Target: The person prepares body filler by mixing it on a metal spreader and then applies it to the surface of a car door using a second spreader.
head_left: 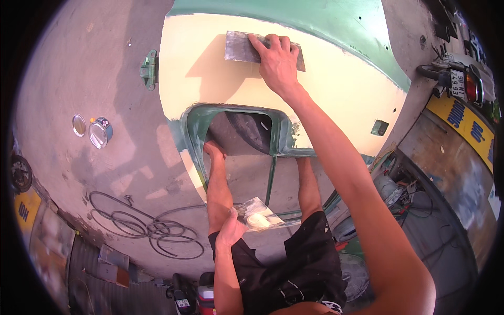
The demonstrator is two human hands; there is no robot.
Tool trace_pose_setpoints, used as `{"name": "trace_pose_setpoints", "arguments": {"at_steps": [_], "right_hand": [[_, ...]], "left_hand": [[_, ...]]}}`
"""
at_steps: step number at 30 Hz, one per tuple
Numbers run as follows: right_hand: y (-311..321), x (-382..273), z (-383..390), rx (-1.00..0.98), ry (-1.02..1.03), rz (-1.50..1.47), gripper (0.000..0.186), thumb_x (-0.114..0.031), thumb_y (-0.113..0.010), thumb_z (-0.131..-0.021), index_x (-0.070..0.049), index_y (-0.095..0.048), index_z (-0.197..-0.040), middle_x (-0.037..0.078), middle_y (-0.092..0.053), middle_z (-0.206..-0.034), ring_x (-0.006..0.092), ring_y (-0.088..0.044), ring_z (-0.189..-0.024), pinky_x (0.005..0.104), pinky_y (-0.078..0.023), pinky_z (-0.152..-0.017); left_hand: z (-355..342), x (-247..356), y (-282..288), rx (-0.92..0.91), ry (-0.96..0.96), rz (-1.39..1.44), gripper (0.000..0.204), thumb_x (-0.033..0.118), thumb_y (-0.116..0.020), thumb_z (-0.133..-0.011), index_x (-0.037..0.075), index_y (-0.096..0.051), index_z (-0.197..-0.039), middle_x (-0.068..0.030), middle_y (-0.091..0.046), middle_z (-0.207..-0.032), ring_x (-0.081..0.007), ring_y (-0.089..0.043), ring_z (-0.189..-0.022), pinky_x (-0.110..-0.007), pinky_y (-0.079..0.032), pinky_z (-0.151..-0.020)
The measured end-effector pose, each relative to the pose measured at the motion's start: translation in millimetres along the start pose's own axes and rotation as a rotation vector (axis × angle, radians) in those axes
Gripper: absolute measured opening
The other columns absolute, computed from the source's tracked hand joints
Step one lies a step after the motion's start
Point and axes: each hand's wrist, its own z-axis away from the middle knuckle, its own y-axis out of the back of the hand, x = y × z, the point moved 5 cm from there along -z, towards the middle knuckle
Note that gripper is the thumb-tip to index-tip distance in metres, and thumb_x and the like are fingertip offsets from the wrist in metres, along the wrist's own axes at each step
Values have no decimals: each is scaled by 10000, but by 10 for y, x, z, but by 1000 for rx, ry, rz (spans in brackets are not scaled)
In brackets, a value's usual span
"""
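A green vehicle door (pixel 325 23) stretches out before me, with a broad cream-coloured layer of filler (pixel 346 79) across its panel. My right hand (pixel 280 68) grips a wide, flat metal spreader (pixel 239 47) near the top of that layer, fingers spread along the blade. The blade throws a shadow to its left; whether its edge touches the filler I cannot tell. Low down between my legs, my left hand (pixel 230 231) holds a thin metal plate (pixel 255 205) by its left side. A pale lump of putty (pixel 257 221) sits on the plate. The door's window opening (pixel 231 108) lies nearer me.
On the concrete at left are an opened tin (pixel 100 132) and its round lid (pixel 79 125). Coiled black hose (pixel 157 229) lies lower left. A metal hinge (pixel 150 70) juts from the door's left edge. A motorbike (pixel 467 79) stands far right; a fan (pixel 354 275) is lower right.
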Motion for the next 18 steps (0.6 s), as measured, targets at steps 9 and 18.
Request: {"name": "trace_pose_setpoints", "arguments": {"at_steps": [9,18], "right_hand": [[-119,127,-336,45,-52,12,539,-55,-592,-785,-240,-573,-1291,110,-530,-1110,319,-465,-1060,554,-385,-847],[-169,40,-234,-43,-76,-36,546,-57,-590,-785,-256,-571,-1294,86,-548,-1069,297,-481,-1052,582,-381,-853]], "left_hand": [[-31,-15,75,3,-9,-2,772,586,-266,-976,-11,-209,-1463,-193,-304,-1492,-337,-321,-1367,-487,-254,-1144],[12,14,-43,13,1,28,756,574,-285,-981,-9,-224,-1459,-170,-318,-1487,-317,-324,-1365,-463,-257,-1142]]}}
